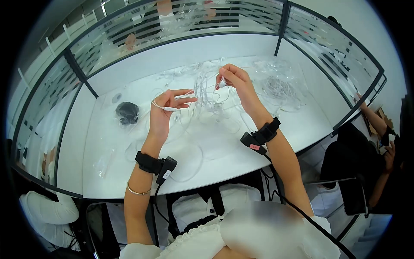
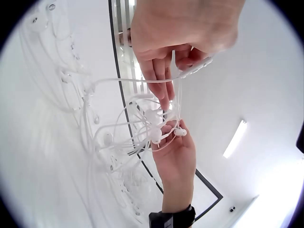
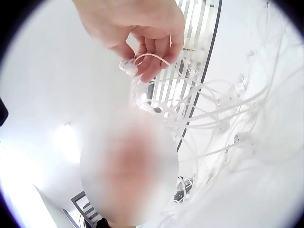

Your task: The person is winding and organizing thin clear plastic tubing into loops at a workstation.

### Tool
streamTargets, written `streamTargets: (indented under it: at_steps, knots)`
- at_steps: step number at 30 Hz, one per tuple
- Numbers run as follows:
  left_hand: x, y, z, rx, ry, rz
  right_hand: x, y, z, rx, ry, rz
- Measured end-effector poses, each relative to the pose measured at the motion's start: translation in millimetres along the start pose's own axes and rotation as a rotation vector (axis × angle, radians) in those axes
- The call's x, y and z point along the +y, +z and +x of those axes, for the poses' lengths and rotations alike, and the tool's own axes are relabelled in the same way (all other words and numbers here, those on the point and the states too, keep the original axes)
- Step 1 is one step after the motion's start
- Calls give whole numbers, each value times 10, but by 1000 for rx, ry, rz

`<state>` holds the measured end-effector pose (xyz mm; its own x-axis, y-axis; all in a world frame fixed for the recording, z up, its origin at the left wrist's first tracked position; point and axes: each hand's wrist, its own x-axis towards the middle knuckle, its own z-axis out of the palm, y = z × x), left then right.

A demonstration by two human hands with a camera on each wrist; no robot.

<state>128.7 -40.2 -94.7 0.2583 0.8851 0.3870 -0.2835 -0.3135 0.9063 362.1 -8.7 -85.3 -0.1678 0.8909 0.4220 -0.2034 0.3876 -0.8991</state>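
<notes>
White wired earphones hang in a tangle [image 1: 207, 95] between the two hands, above the table. My left hand [image 1: 170, 101] holds an earphone cable, with its white inline remote [image 2: 195, 67] against the thumb and the other fingers stretched toward the tangle. A loop of cable runs round the back of that hand. Higher and to the right, my right hand [image 1: 236, 80] pinches white earphone wire, and an earbud [image 3: 128, 67] sticks out by its thumb and fingertips. More earbuds [image 2: 154, 116] dangle among the strands in the left wrist view.
A coiled heap of white cables [image 1: 278, 90] lies at the right of the white table [image 1: 129, 168], with clear plastic bags [image 1: 267, 64] behind. At the left sits a dark bundle in plastic [image 1: 127, 112]. A low partition [image 1: 181, 49] borders the table; another person sits at the right.
</notes>
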Motion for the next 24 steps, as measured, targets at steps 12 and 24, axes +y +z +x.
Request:
streamTargets:
  at_steps: [12,24]
  knots:
    - [-86,-210,36,66,-94,-202,-29,-8,-24,1,-66,-144]
    - [-18,-451,58,287,15,-196,-107,-100,-33,90,-32,-320]
